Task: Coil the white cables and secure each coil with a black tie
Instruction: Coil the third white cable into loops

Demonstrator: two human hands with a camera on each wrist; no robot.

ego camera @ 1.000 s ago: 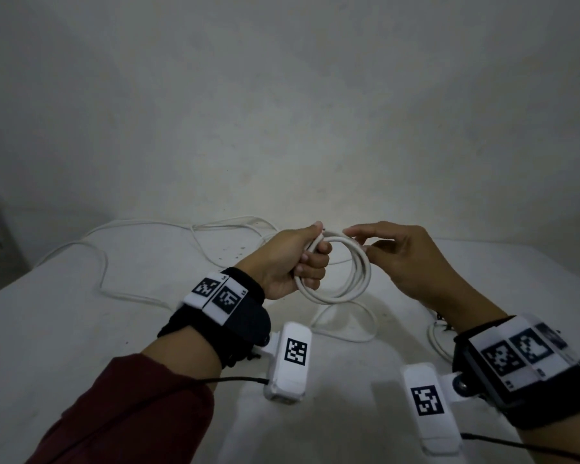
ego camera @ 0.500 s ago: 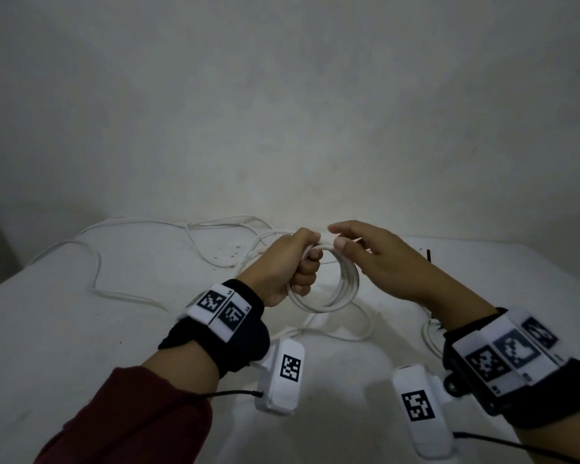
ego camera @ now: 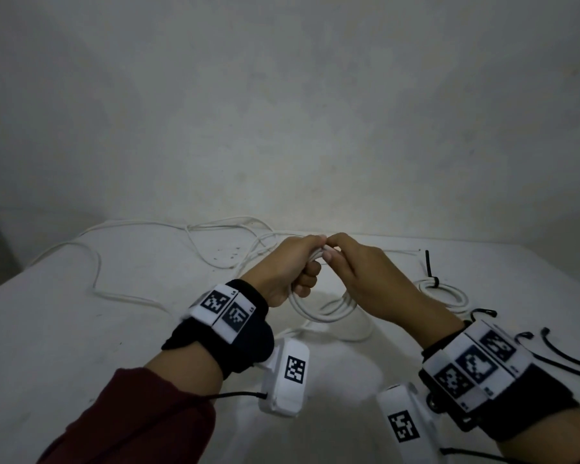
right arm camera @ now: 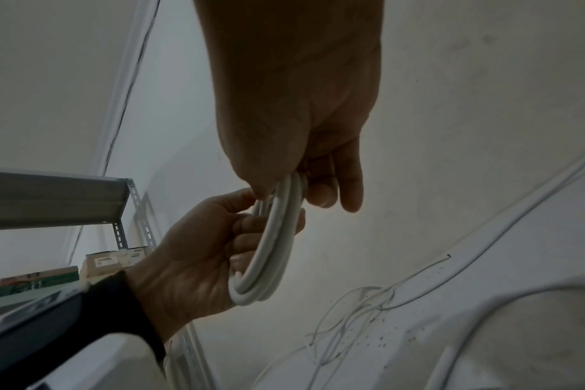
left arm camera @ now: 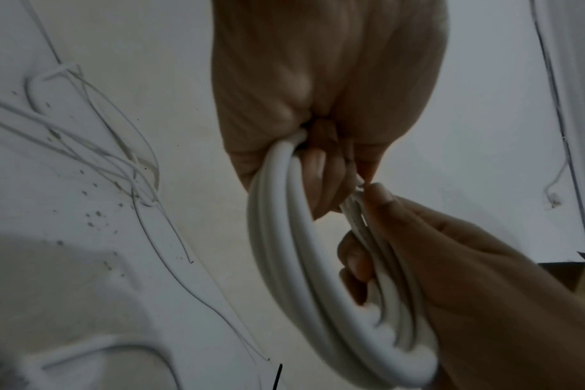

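Note:
My left hand (ego camera: 290, 267) grips the top of a white cable coil (ego camera: 318, 313) in a fist above the table. My right hand (ego camera: 352, 276) meets it from the right, thumb and fingers pinching the same coil. In the left wrist view the coil (left arm camera: 284, 264) hangs from my left hand (left arm camera: 328, 105), and my right hand (left arm camera: 468, 290) curls round its strands. The right wrist view shows the coil (right arm camera: 271, 250) between my right hand (right arm camera: 301, 105) and left hand (right arm camera: 191, 250). The cable's tail (ego camera: 359, 336) lies on the table below.
A second white coil (ego camera: 449, 294) with a black tie (ego camera: 428, 267) round it lies at the right. Loose black ties (ego camera: 570, 358) lie beyond my right wrist. Long loose white cables (ego camera: 215, 226) sprawl over the white table (ego camera: 64, 329) at the back left. A wall stands close behind.
My right hand has moved left and closed on the coil's top beside my left hand. Both hands have shifted a little farther from me with the coil.

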